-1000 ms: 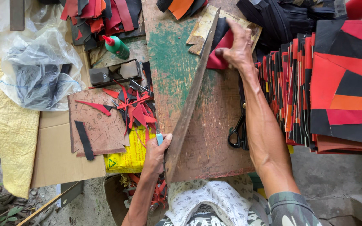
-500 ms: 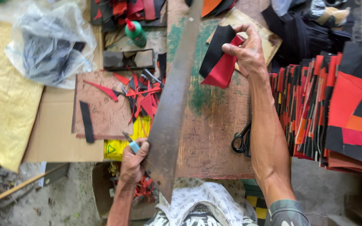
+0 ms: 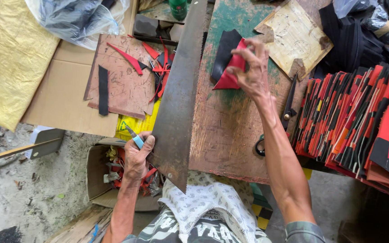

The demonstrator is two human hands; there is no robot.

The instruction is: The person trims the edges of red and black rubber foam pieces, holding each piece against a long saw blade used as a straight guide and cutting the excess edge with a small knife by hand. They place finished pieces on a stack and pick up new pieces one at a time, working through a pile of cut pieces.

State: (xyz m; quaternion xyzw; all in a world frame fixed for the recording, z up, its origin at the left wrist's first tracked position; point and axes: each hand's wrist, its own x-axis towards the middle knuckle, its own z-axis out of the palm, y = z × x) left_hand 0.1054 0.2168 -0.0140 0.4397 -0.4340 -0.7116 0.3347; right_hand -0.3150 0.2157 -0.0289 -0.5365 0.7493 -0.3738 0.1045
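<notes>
Evidently mid-placement, judging by the hands: pinches a red piece [image 3: 230, 74] and a black piece [image 3: 223, 51] together in the right hand [image 3: 251, 67], grip narrow, fingertips closed on the red edge, both pieces lying on the worn green-and-brown tabletop [image 3: 230, 135] just right of a long rusty saw blade [image 3: 178, 90]. Steadies that blade near its lower end with the left hand [image 3: 137, 155], grip closed around a small blue-handled knife [image 3: 136, 140], thumb pressed against the blade's edge. Looks like lining up material against the blade, not cutting yet; knife well apart from the pieces. Calls next, by this reading, for flattening the pieces on the tabletop, keeping the blade from sliding, and bringing the knife hand across without snagging the saw teeth. As for containers: below the tabletop, close under the left hand, an open cardboard box [image 3: 94, 180] holding a jumble of red scraps [image 3: 121, 173] and paler offcuts; at top left, a clear plastic bag [image 3: 77, 18] with dark pieces inside, contents too blurred to tell further. Off to the right, loose rather than contained, a leaning stack of red and black pieces [image 3: 347, 117], with black scissors [image 3: 287, 110] lying between it and the right forearm.
</notes>
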